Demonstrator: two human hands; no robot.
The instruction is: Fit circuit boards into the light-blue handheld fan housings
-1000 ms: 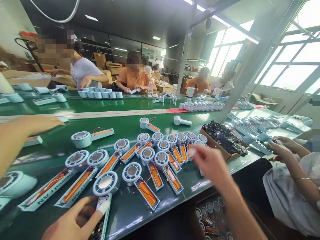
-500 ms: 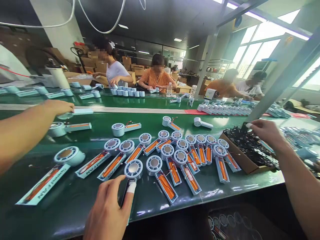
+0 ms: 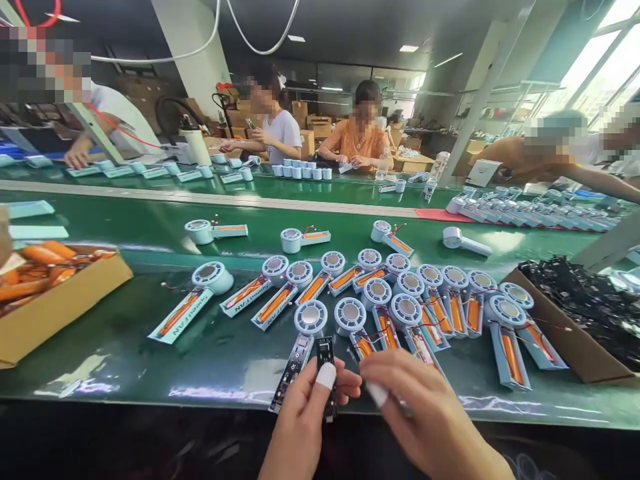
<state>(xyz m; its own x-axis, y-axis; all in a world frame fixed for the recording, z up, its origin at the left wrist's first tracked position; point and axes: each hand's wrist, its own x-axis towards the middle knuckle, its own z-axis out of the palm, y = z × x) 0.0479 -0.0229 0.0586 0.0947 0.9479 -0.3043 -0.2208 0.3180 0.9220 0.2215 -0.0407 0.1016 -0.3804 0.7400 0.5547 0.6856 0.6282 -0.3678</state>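
My left hand (image 3: 305, 407) is closed on a slim black circuit board (image 3: 326, 348), held upright between a white-covered thumb and the fingers. My right hand (image 3: 425, 407) is just to the right, fingers curved toward the board but apart from it. Its fingers are spread from the thumb and I see nothing in them. Just behind my left hand lies a light-blue handheld fan (image 3: 311, 318) with a black circuit board (image 3: 291, 363) in its handle. Several more fans (image 3: 406, 310) lie around it, with orange battery cells and thin wires in their open handles.
A carton of black circuit boards (image 3: 575, 347) stands at the right, a carton of orange cells (image 3: 70, 310) at the left. Past the pale divider strip (image 3: 240, 199), co-workers (image 3: 361, 137) sit among more fans. A metal post (image 3: 480, 100) rises at the back right.
My right hand has come back from the carton of black boards to beside my left hand. My left hand has left the fan and now holds a board. The view has turned left.
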